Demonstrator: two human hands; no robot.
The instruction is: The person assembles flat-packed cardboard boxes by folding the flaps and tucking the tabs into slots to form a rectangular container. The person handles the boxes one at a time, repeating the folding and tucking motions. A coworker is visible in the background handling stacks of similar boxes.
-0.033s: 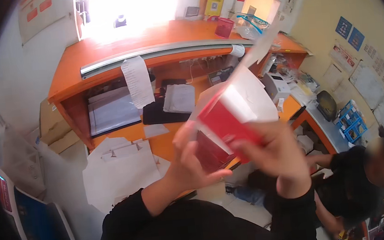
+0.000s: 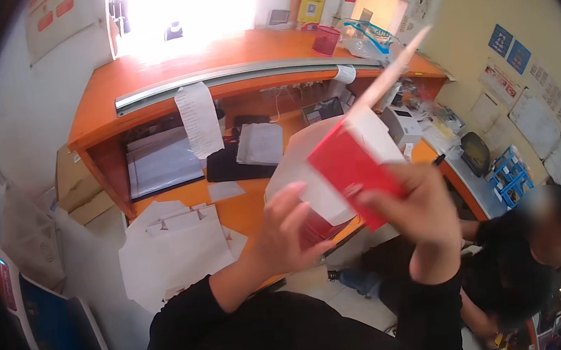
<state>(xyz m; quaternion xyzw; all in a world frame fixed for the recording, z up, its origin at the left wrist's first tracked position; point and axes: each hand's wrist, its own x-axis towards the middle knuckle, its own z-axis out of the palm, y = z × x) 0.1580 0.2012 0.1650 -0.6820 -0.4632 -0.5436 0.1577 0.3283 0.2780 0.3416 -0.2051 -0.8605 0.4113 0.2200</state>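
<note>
Above the desk's front edge, a partly folded paperboard box (image 2: 346,168), red outside and white inside, is raised in my right hand (image 2: 424,205). The thumb presses on the red panel, and the fingers are hidden behind it. One long flap of the box sticks up toward the upper right. My left hand (image 2: 286,232) is beside the box's lower left part, fingers spread and thumb stretched out; whether it touches the board cannot be made out. On the desk to the left lies a stack of flat white paperboard blanks (image 2: 180,252) with cut edges.
An orange counter (image 2: 214,50) stands ahead, a paper strip (image 2: 199,118) hanging from it. Its shelf holds bound papers (image 2: 164,162) and a notepad (image 2: 259,143). At right are a white device (image 2: 402,123) and a blue rack (image 2: 511,176). Another person (image 2: 519,267) in black is at lower right.
My right hand and the box's red panel have shifted slightly right. My left hand's fingers have come away from the board and spread. The upright flap has swung a little.
</note>
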